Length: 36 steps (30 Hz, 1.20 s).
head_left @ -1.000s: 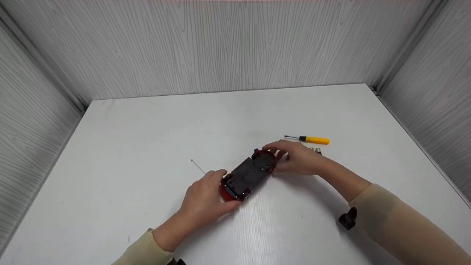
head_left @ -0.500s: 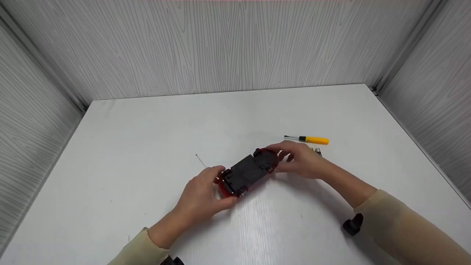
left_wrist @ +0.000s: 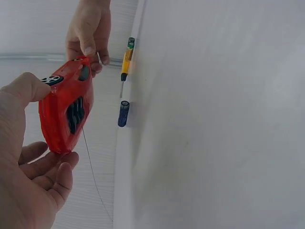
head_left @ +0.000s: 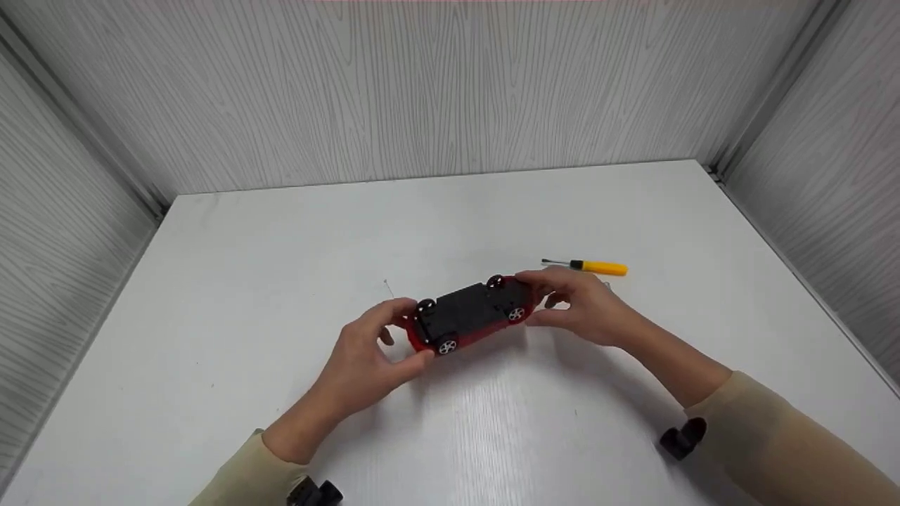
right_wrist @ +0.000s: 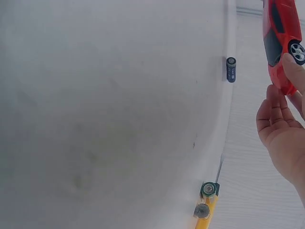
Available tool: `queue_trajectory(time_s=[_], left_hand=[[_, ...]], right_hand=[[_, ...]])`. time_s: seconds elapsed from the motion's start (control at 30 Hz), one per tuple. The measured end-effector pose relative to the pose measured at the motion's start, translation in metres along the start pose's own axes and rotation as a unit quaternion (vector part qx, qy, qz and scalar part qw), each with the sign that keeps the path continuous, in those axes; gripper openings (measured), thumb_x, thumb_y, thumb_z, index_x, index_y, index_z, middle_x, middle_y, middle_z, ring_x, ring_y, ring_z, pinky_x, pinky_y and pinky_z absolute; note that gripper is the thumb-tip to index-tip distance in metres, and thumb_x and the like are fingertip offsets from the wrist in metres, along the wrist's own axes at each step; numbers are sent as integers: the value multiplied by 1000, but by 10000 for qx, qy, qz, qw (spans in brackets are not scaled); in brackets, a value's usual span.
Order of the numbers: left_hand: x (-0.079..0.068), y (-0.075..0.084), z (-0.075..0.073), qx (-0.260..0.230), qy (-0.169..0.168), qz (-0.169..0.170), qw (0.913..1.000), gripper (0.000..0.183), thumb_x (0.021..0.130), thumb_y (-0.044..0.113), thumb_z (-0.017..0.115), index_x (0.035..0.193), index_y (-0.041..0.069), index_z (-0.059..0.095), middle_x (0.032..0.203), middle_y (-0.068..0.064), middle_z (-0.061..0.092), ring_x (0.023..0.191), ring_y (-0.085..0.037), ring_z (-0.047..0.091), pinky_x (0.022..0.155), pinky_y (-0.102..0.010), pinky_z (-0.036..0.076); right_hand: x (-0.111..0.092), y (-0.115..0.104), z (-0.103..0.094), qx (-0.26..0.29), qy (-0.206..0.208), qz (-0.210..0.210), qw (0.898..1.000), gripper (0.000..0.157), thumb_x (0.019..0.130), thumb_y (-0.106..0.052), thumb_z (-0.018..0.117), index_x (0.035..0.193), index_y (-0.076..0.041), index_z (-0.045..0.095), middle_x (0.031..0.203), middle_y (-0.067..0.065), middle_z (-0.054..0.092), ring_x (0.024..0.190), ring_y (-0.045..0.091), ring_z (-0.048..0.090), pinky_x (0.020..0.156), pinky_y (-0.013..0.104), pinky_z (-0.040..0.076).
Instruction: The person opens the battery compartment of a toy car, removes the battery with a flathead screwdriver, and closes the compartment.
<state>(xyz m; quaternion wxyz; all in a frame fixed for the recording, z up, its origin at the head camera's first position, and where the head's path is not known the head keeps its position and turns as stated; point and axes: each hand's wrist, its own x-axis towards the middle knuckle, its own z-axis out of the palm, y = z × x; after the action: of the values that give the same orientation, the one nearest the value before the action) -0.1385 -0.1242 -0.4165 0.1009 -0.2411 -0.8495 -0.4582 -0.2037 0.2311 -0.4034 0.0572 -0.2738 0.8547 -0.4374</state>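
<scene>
Upside down between both hands is a red toy car [head_left: 464,309], its black underside facing up toward the head camera. My left hand [head_left: 358,358] grips its left end, thumb near a wheel [head_left: 447,346] and fingers along the far side. The other end is held by my right hand [head_left: 590,309], thumb at the near side. In the left wrist view, the red body [left_wrist: 57,114] shows dark windows, and the left thumb presses beside a wheel. A thin wire [left_wrist: 93,171] trails from the car. The right wrist view catches the car's right end [right_wrist: 281,71] by the thumb.
A yellow-handled screwdriver [head_left: 601,268] lies on the white table [head_left: 281,260], behind the right hand. Batteries rest on the table too: a dark blue one [left_wrist: 123,113] alone, and a green one [right_wrist: 208,189] beside the screwdriver. Panels [head_left: 422,91] wall the table at back and sides.
Both hands have turned the car clockwise, so it lies more nearly level across the head view. It has tilted, showing more of its near red side and wheels. My left hand moved left and away.
</scene>
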Motion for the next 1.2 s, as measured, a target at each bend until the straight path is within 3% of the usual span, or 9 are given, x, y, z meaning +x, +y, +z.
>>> queue_trajectory(time_s=[0.27,0.53,0.93,1.2], left_hand=[[4,-1,-8,-435,268,203,9985,42,92,16,83,133,13,72,122,9,71,109,-13,64,84,-42,57],[10,-2,-12,-540,478,355,9968,35,96,15,79,130,13,74,122,8,71,107,-13,66,83,-39,57],[13,0,-12,-604,467,-49,9971,31,98,20,76,128,12,75,117,8,73,105,-11,66,83,-29,56],[9,-1,-10,-621,339,-5,9975,39,96,21,79,133,10,72,121,5,72,104,-12,65,84,-34,58]], right_hand=[[-2,-7,5,509,502,106,9974,55,89,-14,88,141,-14,70,123,1,72,102,23,68,92,29,57],[-2,-12,7,657,620,287,9955,51,91,-18,86,140,-16,71,123,2,71,103,23,69,92,28,58],[-2,-11,13,1616,661,364,9840,49,91,-6,84,138,-8,71,134,13,63,112,24,73,94,33,60],[-4,-11,13,1416,706,392,9866,48,92,-10,84,138,-6,71,135,11,64,110,25,73,93,31,60]])
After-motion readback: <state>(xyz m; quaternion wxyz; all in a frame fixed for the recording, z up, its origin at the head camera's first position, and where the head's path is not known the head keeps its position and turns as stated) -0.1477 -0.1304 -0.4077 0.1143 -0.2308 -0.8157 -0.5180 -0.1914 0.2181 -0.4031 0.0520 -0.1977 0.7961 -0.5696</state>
